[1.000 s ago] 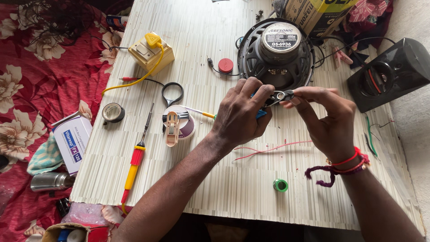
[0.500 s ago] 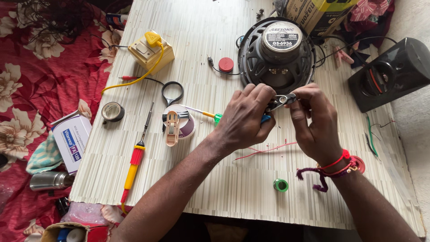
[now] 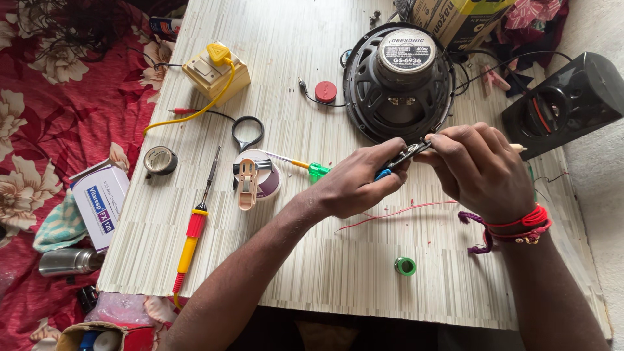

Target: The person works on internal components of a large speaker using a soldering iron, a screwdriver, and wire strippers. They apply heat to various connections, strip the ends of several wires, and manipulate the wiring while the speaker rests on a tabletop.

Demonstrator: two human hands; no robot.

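Both hands are meeting over the table point(image 3: 364, 286) just below the black speaker point(image 3: 398, 81): the left hand point(image 3: 354, 185) is closing its grip on blue-handled pliers point(image 3: 398, 161), while the right hand point(image 3: 478, 168) is pinching something small at their tip. A red wire point(image 3: 396, 212) is lying loose beneath, unattached.

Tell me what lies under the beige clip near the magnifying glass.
The beige clip rests on a round white and purple reel, with a metal rod crossing beneath it. The part of the reel under the clip is covered, so nothing more shows there.
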